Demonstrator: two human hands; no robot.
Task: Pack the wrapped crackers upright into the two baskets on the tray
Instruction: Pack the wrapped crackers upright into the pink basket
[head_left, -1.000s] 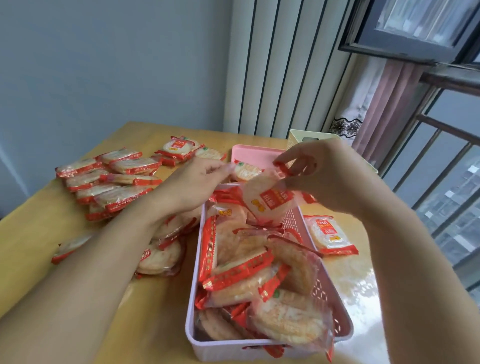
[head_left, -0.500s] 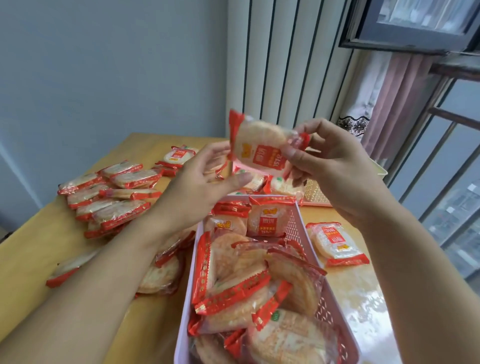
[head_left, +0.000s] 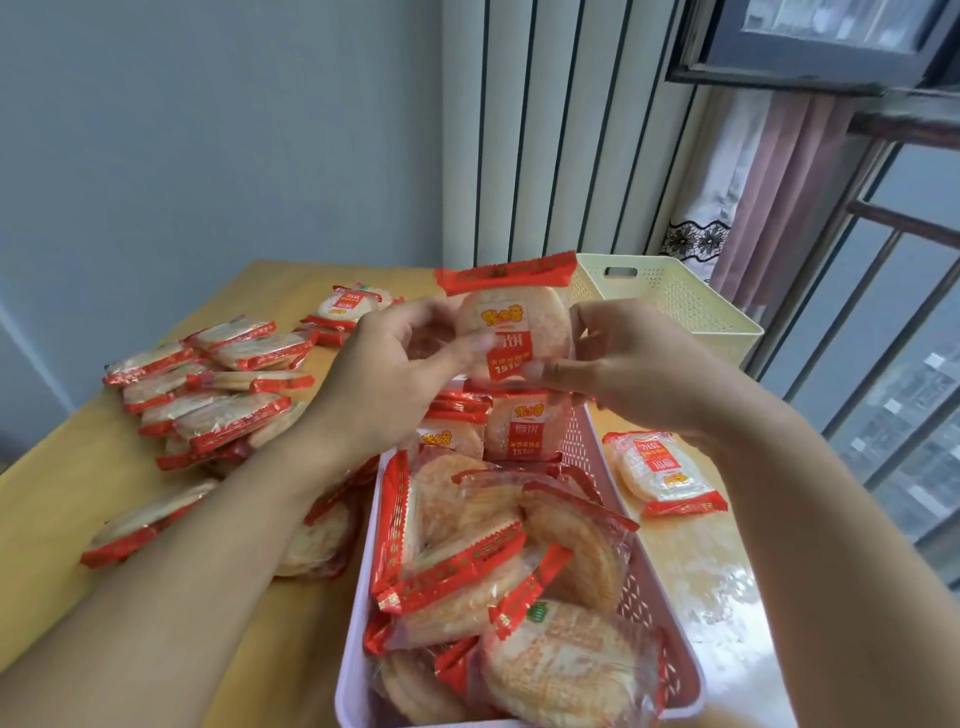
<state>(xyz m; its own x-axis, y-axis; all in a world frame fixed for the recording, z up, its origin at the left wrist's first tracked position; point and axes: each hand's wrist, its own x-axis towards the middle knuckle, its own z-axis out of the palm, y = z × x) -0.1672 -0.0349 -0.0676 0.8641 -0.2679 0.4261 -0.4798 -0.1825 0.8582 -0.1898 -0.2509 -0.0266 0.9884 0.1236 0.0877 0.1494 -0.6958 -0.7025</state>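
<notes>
Both my hands hold one wrapped cracker (head_left: 511, 317) upright in the air above the far end of the pink basket (head_left: 649, 613). My left hand (head_left: 395, 374) pinches its left edge and my right hand (head_left: 618, 358) pinches its right edge. The packet is clear with red ends and a red label facing me. The pink basket holds several wrapped crackers (head_left: 493, 566), some standing at its far end, others leaning or lying. A cream basket (head_left: 670, 306) stands behind it.
Several loose wrapped crackers (head_left: 218, 395) lie piled on the wooden table (head_left: 62, 499) to the left. One packet (head_left: 665, 473) lies right of the pink basket. A window with railings runs along the right side; a radiator stands behind the table.
The cracker was lifted from over the basket and turned from tilted to upright, label facing me. My left hand, which was only near it, now pinches its left edge.
</notes>
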